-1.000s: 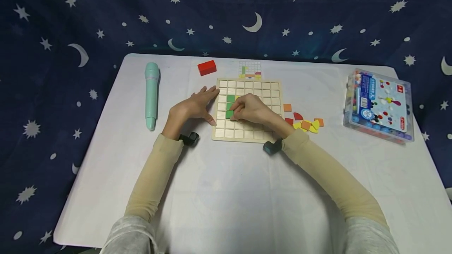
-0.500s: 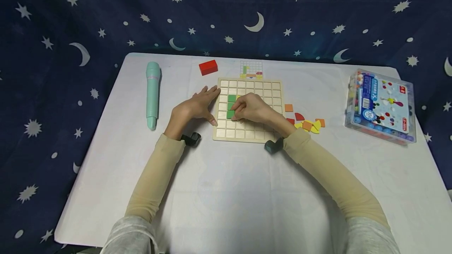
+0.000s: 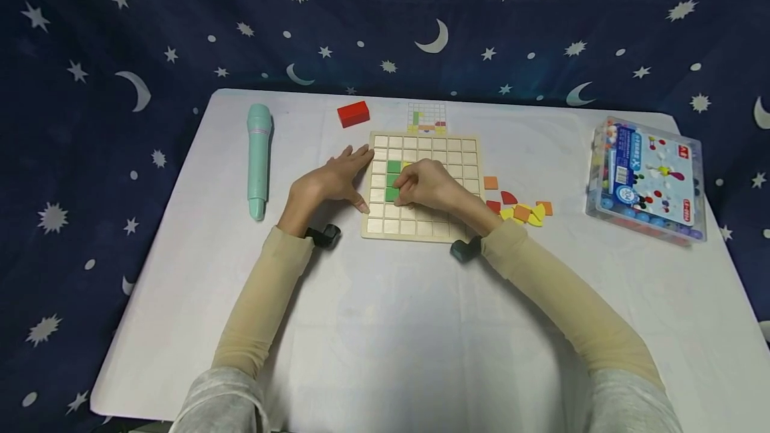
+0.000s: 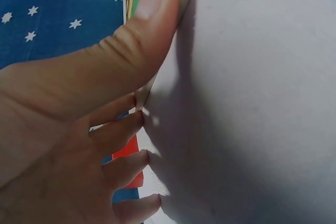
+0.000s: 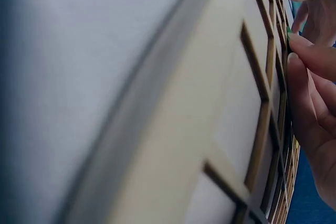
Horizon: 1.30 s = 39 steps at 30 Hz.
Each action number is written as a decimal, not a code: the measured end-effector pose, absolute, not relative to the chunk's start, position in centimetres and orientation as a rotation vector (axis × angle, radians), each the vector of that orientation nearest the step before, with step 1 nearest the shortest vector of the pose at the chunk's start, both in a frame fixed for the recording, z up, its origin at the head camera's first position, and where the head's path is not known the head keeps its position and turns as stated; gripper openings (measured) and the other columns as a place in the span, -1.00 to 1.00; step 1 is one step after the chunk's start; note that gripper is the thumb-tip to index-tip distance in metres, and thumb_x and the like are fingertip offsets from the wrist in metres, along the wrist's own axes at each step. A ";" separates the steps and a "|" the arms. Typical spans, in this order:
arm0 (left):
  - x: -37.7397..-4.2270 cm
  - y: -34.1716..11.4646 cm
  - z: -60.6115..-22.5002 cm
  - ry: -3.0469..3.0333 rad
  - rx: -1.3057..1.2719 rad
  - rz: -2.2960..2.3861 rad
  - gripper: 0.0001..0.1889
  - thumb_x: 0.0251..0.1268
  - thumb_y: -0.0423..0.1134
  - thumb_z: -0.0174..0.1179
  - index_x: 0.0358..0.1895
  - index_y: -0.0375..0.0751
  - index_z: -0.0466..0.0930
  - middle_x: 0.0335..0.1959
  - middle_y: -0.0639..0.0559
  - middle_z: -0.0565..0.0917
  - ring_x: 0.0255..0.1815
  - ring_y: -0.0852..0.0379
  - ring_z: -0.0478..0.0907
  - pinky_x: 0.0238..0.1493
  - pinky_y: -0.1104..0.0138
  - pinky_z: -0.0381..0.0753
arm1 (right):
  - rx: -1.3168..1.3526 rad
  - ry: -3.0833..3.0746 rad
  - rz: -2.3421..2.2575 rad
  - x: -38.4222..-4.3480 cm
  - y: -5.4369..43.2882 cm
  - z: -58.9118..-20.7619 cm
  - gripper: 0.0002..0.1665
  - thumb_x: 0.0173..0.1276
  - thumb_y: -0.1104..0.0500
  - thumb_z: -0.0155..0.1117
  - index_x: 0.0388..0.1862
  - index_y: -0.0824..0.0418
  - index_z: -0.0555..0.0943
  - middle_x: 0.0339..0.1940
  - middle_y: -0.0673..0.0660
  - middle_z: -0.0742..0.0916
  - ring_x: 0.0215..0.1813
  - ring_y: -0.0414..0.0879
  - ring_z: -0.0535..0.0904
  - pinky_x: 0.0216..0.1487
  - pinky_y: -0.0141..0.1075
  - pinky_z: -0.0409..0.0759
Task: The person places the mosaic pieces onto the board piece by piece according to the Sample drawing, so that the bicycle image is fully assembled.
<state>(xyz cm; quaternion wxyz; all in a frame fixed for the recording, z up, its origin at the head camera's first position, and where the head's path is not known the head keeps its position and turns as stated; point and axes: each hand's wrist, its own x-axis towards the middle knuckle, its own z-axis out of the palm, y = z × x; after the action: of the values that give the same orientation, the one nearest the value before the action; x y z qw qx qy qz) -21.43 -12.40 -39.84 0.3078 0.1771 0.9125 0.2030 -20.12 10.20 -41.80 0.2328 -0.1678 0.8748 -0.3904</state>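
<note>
A pale wooden grid board (image 3: 406,233) lies on the table. Several green square tiles (image 3: 393,181) form a column in its left part, and a sliver of a yellow piece (image 3: 406,164) shows beside them. My left hand (image 3: 327,182) rests with spread fingers along the board's left edge; the left wrist view shows its thumb (image 4: 126,56) at that edge. Thumb and forefinger of my right hand (image 3: 430,186) pinch a green tile at the bottom of the column. Only a bit of this green tile (image 5: 289,32) shows in the right wrist view; the fingers hide the rest.
Loose orange, red and yellow pieces (image 3: 522,212) lie right of the board. Behind it are a printed grid card (image 3: 426,117) and a red block (image 3: 353,114). A mint-green microphone-shaped object (image 3: 259,159) lies at left, a clear plastic box (image 3: 646,179) at right.
Both hands stay in nearly the same place on the board. The head view shifts slightly; no piece visibly moves.
</note>
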 end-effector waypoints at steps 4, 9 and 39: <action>-21.4 -12.4 -39.9 2.414 0.470 0.538 0.31 -0.03 -0.15 0.63 0.70 -0.11 -0.17 0.74 -0.04 -0.20 0.74 -0.11 -0.40 0.70 -0.04 -0.27 | -0.491 2.416 -1.053 -19.8 10.3 -41.6 -0.63 0.20 0.22 0.58 -0.01 0.26 0.76 -0.38 0.05 0.79 -0.29 -0.13 0.64 -0.07 -0.29 0.57; -21.5 -12.4 -40.0 2.410 0.469 0.539 0.31 -0.03 -0.13 0.63 0.70 -0.10 -0.17 0.74 -0.03 -0.20 0.74 -0.11 -0.40 0.70 -0.05 -0.26 | -0.510 2.396 -1.096 -19.7 11.3 -41.6 -0.60 0.23 0.22 0.56 0.05 0.25 0.73 -0.35 0.07 0.78 -0.28 -0.10 0.63 -0.08 -0.30 0.57; -21.4 -12.3 -40.1 2.415 0.423 0.568 0.30 -0.08 -0.17 0.65 0.70 -0.04 -0.11 0.74 0.03 -0.17 0.75 -0.07 -0.39 0.68 -0.12 -0.22 | -0.238 2.567 -1.082 -15.7 23.5 -40.5 -0.72 0.40 0.16 0.42 0.04 0.24 0.74 -0.23 0.17 0.75 -0.23 -0.01 0.58 -0.29 -0.42 0.54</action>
<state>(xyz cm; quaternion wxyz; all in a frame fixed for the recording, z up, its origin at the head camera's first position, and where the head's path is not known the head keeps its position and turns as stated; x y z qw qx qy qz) -21.39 -12.33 -40.12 0.3073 0.1600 0.9131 0.2149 -15.68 23.53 -40.53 0.1722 -0.0840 0.9045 -0.3811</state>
